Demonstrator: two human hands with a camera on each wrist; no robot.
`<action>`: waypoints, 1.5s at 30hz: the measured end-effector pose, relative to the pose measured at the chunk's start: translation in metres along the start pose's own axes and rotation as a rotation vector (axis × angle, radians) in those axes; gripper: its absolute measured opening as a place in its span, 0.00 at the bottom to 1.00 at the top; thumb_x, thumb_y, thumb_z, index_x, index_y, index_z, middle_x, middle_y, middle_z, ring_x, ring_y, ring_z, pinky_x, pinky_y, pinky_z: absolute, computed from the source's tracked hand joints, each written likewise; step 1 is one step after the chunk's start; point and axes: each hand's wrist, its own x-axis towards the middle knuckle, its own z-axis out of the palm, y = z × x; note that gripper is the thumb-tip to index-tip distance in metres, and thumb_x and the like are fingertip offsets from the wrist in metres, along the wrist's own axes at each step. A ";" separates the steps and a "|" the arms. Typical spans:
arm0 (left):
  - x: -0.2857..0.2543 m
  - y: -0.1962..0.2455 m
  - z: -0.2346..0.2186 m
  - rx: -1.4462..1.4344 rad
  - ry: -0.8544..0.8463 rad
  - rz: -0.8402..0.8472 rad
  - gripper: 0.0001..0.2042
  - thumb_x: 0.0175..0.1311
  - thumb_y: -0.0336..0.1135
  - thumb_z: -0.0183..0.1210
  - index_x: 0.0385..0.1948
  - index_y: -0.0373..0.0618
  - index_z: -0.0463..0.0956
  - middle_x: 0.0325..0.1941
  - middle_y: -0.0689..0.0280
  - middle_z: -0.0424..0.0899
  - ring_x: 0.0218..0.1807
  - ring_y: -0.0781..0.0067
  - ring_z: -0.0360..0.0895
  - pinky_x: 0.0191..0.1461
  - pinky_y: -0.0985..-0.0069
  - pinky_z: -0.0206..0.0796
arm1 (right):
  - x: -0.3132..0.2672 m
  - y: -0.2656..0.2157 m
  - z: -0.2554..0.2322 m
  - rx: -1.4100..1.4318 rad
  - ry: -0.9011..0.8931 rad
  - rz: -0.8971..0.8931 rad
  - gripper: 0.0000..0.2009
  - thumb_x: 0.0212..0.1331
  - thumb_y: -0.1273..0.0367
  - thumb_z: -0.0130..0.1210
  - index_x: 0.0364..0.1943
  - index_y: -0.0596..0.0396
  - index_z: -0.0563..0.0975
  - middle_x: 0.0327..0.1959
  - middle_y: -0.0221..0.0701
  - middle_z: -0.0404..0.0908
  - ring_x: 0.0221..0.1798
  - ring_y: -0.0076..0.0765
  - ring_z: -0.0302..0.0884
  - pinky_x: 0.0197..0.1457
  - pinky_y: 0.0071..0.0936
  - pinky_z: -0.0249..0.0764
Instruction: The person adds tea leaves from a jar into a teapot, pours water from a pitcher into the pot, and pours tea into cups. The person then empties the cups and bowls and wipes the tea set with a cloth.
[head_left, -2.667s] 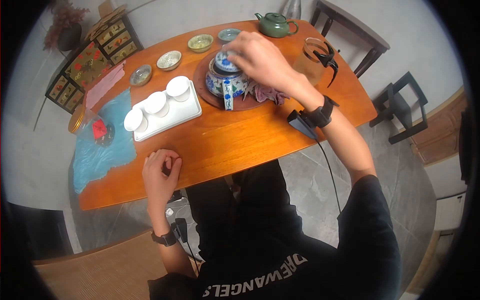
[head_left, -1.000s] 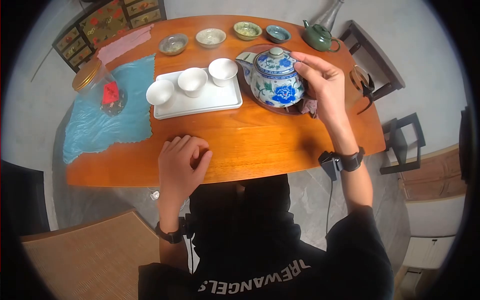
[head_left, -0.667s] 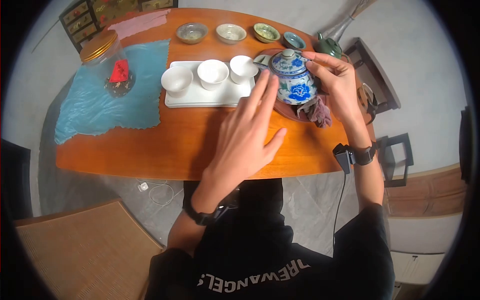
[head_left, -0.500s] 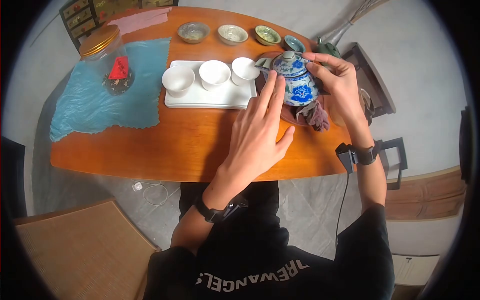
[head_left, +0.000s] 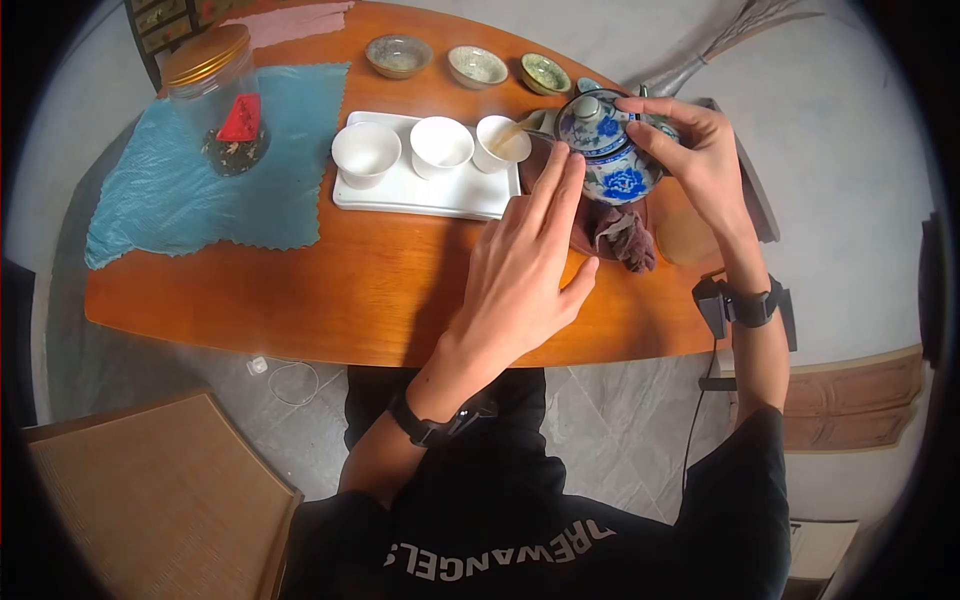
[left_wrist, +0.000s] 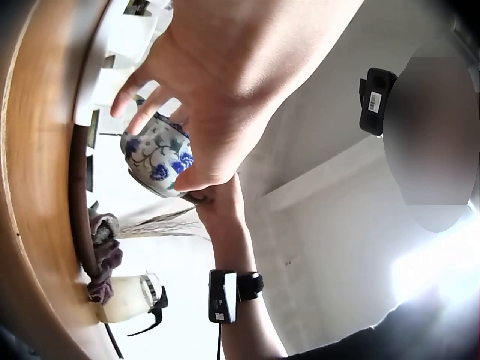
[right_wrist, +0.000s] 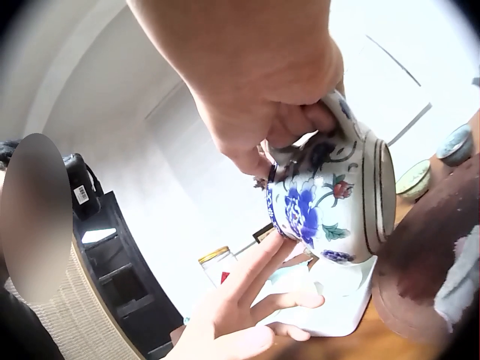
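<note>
Gripping the handle of the blue-and-white teapot [head_left: 622, 178], the right hand [head_left: 700, 165] keeps it tilted above the round brown tray, its lid [head_left: 592, 120] on. Brown liquid [head_left: 508, 140] runs from the spout into the rightmost white cup [head_left: 503, 155]. Two more white cups [head_left: 366, 158] stand beside it on the white tray [head_left: 420, 195]. The left hand [head_left: 520, 270] reaches up with straight fingers; in the right wrist view its fingertips [right_wrist: 279, 244] touch the pot near the lid rim. In the left wrist view, the left hand [left_wrist: 217, 97] partly covers the pot [left_wrist: 159, 157].
A purple cloth [head_left: 627, 240] lies by the round brown tray, with a glass pitcher [left_wrist: 135, 298] to its right. Small bowls [head_left: 478, 67] line the back edge. At the left, a gold-lidded jar [head_left: 235, 125] stands on a blue cloth [head_left: 270, 215].
The lid went onto the pot, and the right hand moved to its handle. The left hand rose from the front edge to the pot. The pot tipped left, and liquid now flows.
</note>
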 end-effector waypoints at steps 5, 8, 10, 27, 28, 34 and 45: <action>0.002 -0.001 -0.002 -0.025 0.023 0.031 0.45 0.59 0.32 0.69 0.78 0.38 0.52 0.83 0.50 0.55 0.70 0.43 0.70 0.70 0.57 0.67 | -0.012 -0.001 0.007 0.082 0.142 0.066 0.13 0.64 0.75 0.64 0.52 0.64 0.85 0.42 0.35 0.89 0.42 0.19 0.84 0.48 0.19 0.80; 0.006 -0.001 -0.005 -0.021 0.007 0.036 0.45 0.58 0.31 0.69 0.78 0.39 0.53 0.83 0.51 0.54 0.68 0.43 0.70 0.71 0.57 0.66 | -0.025 0.019 0.019 0.218 0.331 0.074 0.13 0.64 0.75 0.64 0.52 0.64 0.85 0.42 0.33 0.89 0.41 0.20 0.83 0.46 0.18 0.79; 0.007 -0.004 -0.004 0.019 0.077 0.140 0.44 0.56 0.31 0.69 0.76 0.36 0.56 0.83 0.50 0.54 0.57 0.46 0.74 0.61 0.56 0.72 | -0.029 0.033 0.023 0.342 0.351 0.116 0.13 0.64 0.76 0.64 0.52 0.63 0.85 0.41 0.32 0.89 0.40 0.18 0.83 0.44 0.16 0.78; -0.021 -0.004 -0.029 0.001 0.096 0.052 0.42 0.61 0.29 0.65 0.78 0.38 0.53 0.83 0.49 0.52 0.62 0.45 0.73 0.66 0.56 0.67 | -0.009 -0.032 0.032 0.060 0.056 -0.094 0.13 0.63 0.76 0.66 0.51 0.63 0.86 0.44 0.34 0.90 0.44 0.20 0.84 0.51 0.20 0.82; -0.022 -0.004 -0.030 0.000 0.097 0.052 0.42 0.61 0.29 0.65 0.78 0.38 0.53 0.83 0.49 0.52 0.62 0.45 0.73 0.66 0.56 0.67 | -0.007 -0.034 0.032 0.043 0.033 -0.119 0.13 0.63 0.76 0.66 0.51 0.63 0.86 0.44 0.35 0.90 0.44 0.21 0.85 0.51 0.21 0.82; -0.025 -0.008 -0.033 -0.019 0.085 0.026 0.42 0.61 0.29 0.65 0.78 0.38 0.53 0.83 0.50 0.52 0.64 0.45 0.72 0.68 0.56 0.66 | 0.001 -0.043 0.033 -0.023 -0.048 -0.111 0.13 0.62 0.76 0.66 0.51 0.61 0.86 0.41 0.35 0.91 0.43 0.22 0.87 0.49 0.22 0.84; -0.018 -0.003 -0.038 0.001 0.090 0.036 0.42 0.60 0.30 0.66 0.78 0.39 0.54 0.83 0.51 0.52 0.60 0.48 0.73 0.65 0.58 0.68 | -0.007 -0.028 0.040 0.163 0.146 0.006 0.13 0.65 0.74 0.65 0.52 0.64 0.85 0.41 0.34 0.90 0.38 0.18 0.84 0.45 0.18 0.81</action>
